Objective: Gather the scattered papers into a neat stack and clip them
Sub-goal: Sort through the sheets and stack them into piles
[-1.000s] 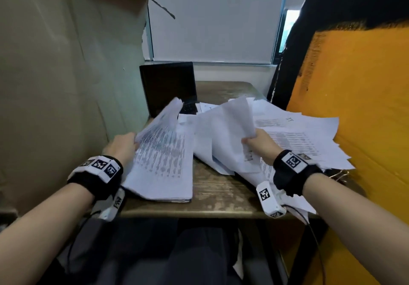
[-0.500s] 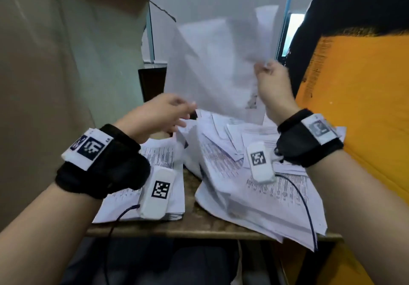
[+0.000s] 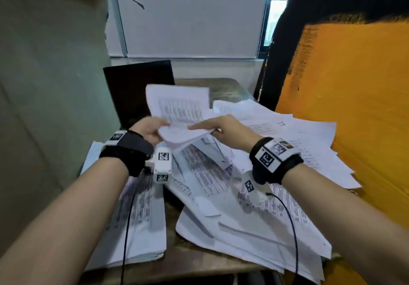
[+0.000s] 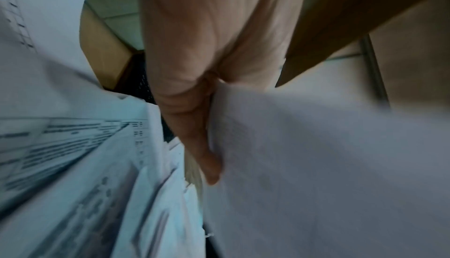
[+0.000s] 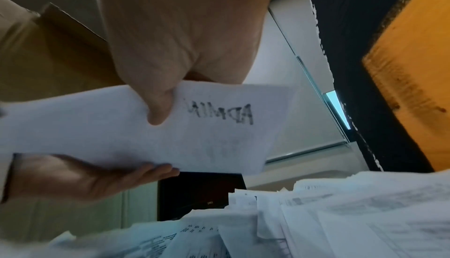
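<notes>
A thin sheaf of printed papers [image 3: 179, 114] hangs in the air above the table's middle, bent and tilted up at its far end. My left hand [image 3: 159, 129] pinches its left near edge, with the thumb [image 4: 207, 156] lying against the sheet. My right hand [image 3: 203, 127] pinches the right near edge, its thumb [image 5: 158, 106] under a page marked ADMIN [image 5: 219, 115]. A fairly even stack of papers [image 3: 141, 222] lies at the table's front left. A loose, scattered pile of papers [image 3: 276, 207] covers the right half. No clip shows.
A black open laptop [image 3: 137, 89] stands at the back left. Brown cardboard [image 3: 44, 85] walls the left side and orange cardboard [image 3: 354, 107] the right. The wooden table [image 3: 199, 262] shows bare at its front edge. Wrist-camera cables hang over the papers.
My right hand has brought the raised sheets down from head height to just above the table. My left hand has closed onto their left edge.
</notes>
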A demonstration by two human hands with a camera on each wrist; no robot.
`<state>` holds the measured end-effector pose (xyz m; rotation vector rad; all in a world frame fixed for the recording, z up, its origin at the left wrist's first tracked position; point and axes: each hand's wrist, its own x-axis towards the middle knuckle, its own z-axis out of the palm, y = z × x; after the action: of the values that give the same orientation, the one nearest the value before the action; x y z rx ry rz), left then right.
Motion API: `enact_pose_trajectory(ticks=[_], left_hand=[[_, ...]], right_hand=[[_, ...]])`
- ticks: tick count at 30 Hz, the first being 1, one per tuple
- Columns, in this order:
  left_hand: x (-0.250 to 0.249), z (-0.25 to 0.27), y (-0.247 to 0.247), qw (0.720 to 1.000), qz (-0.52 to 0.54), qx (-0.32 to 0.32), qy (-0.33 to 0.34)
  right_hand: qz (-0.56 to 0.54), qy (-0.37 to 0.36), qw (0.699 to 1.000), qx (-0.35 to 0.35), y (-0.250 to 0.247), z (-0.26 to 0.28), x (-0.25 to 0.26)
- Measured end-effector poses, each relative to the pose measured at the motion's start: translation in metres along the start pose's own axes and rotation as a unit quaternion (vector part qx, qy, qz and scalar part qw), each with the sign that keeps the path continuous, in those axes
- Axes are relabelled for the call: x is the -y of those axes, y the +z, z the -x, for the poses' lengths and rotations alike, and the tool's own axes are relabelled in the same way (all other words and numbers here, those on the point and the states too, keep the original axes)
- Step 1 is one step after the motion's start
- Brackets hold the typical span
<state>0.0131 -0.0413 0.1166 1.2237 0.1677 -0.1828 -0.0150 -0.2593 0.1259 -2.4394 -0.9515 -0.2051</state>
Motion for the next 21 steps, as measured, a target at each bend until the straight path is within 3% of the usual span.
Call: enact_pose_trajectory(ticks=[1,4,7,9,11,14,16,21], left_hand=[[0.008,-0.015,-0.005,0.999,-0.038,-0.036,-0.004],[0.017,-0.045,-0.022,0.997,-0.002,-0.078,-0.010],[0.018,-0.065,-0.043,0.991,0.055,-0.116,-0.035],[0.022,-0.073,-0.056,0.989,0.069,-0.116,-0.058],[0.026,-0.063,-0.057,0.989,0.082,-0.099,-0.077],[0.040,-0.039,-0.052,0.995,0.024,-0.060,-0.074],[0.051,-0.035,-0.061,0.996,-0.032,-0.036,-0.070],[0.062,-0.037,-0.082,0.993,-0.008,-0.034,-0.114]], right_hand=[[-0.022,0.010,1.000,0.002,0.001,-0.002,-0.005],[-0.077,0.088,0.993,-0.014,-0.008,-0.013,-0.031],[-0.038,0.265,0.963,0.015,-0.014,-0.021,-0.069],[0.023,0.325,0.942,0.080,-0.002,-0.025,-0.089],[0.060,0.325,0.931,0.155,0.017,-0.031,-0.098],[0.073,0.337,0.915,0.211,0.039,-0.045,-0.102],[0.100,0.337,0.908,0.228,0.048,-0.055,-0.106],[0.195,0.333,0.894,0.227,0.065,-0.067,-0.110]])
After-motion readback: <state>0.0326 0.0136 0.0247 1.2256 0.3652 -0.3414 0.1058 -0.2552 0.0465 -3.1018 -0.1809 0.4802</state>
